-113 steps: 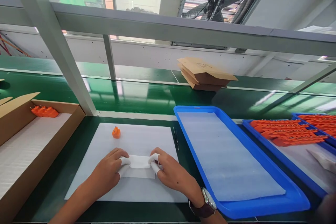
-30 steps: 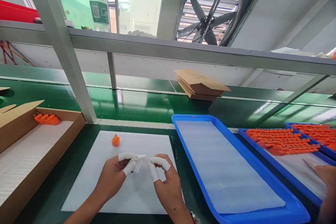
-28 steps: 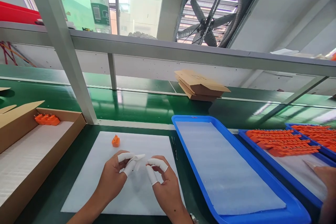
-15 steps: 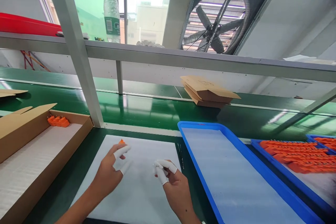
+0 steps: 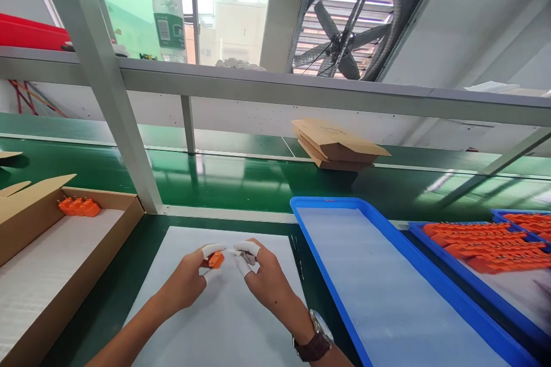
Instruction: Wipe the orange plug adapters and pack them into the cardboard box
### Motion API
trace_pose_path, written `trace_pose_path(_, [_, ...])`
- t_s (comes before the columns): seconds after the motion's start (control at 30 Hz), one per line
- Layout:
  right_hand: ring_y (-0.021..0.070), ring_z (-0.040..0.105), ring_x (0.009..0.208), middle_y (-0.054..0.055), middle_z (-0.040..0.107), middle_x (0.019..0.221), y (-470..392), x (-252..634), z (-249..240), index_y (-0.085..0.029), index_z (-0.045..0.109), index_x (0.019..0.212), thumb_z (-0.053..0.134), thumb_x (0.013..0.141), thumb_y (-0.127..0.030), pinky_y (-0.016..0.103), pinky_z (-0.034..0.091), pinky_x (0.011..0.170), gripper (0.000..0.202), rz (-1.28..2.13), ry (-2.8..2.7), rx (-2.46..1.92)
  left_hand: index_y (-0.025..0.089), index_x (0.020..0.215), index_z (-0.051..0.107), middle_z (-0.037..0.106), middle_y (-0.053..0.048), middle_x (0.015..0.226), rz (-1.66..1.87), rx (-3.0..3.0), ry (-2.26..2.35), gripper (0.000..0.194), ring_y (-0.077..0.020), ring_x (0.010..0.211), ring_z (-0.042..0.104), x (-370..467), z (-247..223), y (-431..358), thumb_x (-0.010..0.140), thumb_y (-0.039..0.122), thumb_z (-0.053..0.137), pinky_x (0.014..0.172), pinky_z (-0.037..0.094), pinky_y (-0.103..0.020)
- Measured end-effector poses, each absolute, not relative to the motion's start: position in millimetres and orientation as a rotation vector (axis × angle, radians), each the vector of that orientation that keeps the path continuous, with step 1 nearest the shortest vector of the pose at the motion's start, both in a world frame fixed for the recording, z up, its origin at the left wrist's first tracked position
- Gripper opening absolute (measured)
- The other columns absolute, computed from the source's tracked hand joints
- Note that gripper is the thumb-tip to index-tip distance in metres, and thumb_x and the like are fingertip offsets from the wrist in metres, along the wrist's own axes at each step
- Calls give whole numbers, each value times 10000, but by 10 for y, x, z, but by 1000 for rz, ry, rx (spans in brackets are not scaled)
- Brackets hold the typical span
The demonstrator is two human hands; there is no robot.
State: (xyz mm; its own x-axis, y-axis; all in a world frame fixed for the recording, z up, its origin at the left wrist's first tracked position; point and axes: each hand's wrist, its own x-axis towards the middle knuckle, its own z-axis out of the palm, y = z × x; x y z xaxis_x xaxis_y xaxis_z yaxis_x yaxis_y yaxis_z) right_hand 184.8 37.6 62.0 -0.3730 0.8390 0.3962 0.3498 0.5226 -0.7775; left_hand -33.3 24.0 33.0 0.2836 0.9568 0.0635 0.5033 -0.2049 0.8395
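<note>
My left hand (image 5: pixel 189 281), with white finger covers, pinches a small orange part (image 5: pixel 216 260) between thumb and fingers above a white sheet (image 5: pixel 215 321). Close to its right, my right hand (image 5: pixel 264 272) has its covered thumb and fingers closed on a small crumpled white wad, perhaps cloth or tissue (image 5: pixel 247 257). The wad points toward the orange part; a narrow gap seems to lie between them. On the right wrist is a watch (image 5: pixel 316 337).
A cardboard box (image 5: pixel 116 246) at left holds several orange parts (image 5: pixel 80 206). To the right stands a blue tray (image 5: pixel 340 298), then another blue tray (image 5: pixel 486 292) with rows of orange parts (image 5: pixel 486 243). Tweezers-like thin tools (image 5: pixel 298 255) lie by the sheet. A metal post (image 5: pixel 103 92) rises behind.
My left hand was open near the orange part lying on the sheet; now it has picked it up. My right hand has moved left and farther from me, bringing the white wad near it.
</note>
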Motion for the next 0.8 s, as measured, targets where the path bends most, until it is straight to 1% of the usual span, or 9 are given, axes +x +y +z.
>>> trace_pose_path(0.07, [169, 593, 866, 32, 629, 992, 417, 1833, 513, -264, 660, 1164, 540, 945, -106, 289, 522, 726, 296, 797, -1969, -921, 310, 1440, 493, 668, -38, 1303, 796, 1818, 1235, 501, -216, 1170, 646, -292, 287, 174, 945, 261, 550, 1033, 532, -387])
trace_pose_path(0.17, [171, 624, 945, 48, 645, 1077, 450, 1826, 375, -253, 649, 1172, 499, 931, -50, 307, 551, 791, 349, 832, -1997, -784, 338, 1537, 348, 662, -43, 1340, 772, 1876, 1227, 612, -224, 1190, 654, -293, 198, 131, 964, 263, 548, 1037, 543, -422])
trace_pose_path(0.23, [181, 632, 995, 58, 651, 1117, 473, 1837, 309, -242, 645, 1174, 468, 890, 6, 330, 565, 842, 416, 820, -2074, -725, 351, 1562, 294, 647, -46, 1374, 767, 1925, 1214, 647, -234, 1229, 642, -314, 146, 128, 972, 239, 534, 1045, 545, -437])
trace_pose_path(0.33, [206, 626, 1008, 81, 653, 1125, 506, 1870, 247, -221, 641, 1173, 439, 832, 51, 354, 586, 823, 481, 701, -2146, -760, 369, 1584, 231, 635, -45, 1405, 755, 1955, 1196, 682, -242, 1260, 631, -347, 103, 136, 984, 216, 518, 1051, 551, -446])
trace_pose_path(0.47, [206, 629, 1003, 82, 649, 1109, 499, 1882, 224, -226, 612, 1236, 458, 826, 54, 346, 605, 816, 520, 705, -2057, -804, 375, 1605, 113, 606, -61, 1444, 755, 1981, 1164, 741, -242, 1301, 605, -372, 66, 144, 998, 188, 494, 1093, 524, -479])
trace_pose_path(0.57, [203, 632, 1071, 77, 651, 1173, 469, 1863, 213, -242, 578, 1302, 456, 819, 66, 354, 601, 896, 585, 804, -2076, -759, 382, 1598, 122, 612, -65, 1433, 731, 1984, 1178, 716, -227, 1281, 623, -368, 31, 146, 1007, 187, 476, 1068, 549, -448])
trace_pose_path(0.63, [209, 634, 1068, 84, 650, 1173, 462, 1857, 197, -237, 576, 1311, 440, 819, 72, 366, 599, 900, 596, 786, -2082, -775, 383, 1588, 145, 623, -56, 1420, 745, 1978, 1195, 699, -216, 1269, 633, -359, 14, 150, 1006, 200, 487, 1067, 552, -426])
trace_pose_path(0.73, [210, 638, 1009, 91, 637, 1137, 460, 1855, 191, -236, 591, 1296, 460, 862, 40, 362, 602, 854, 530, 755, -2008, -831, 384, 1560, 203, 658, -33, 1376, 815, 1953, 1260, 694, -207, 1211, 669, -348, 9, 165, 981, 224, 550, 1049, 566, -403])
trace_pose_path(0.8, [204, 638, 1008, 88, 627, 1150, 449, 1840, 210, -252, 583, 1316, 487, 908, 1, 356, 598, 860, 489, 834, -1965, -831, 384, 1511, 300, 698, -14, 1303, 871, 1943, 1311, 651, -191, 1101, 712, -337, 18, 175, 955, 234, 602, 967, 608, -356])
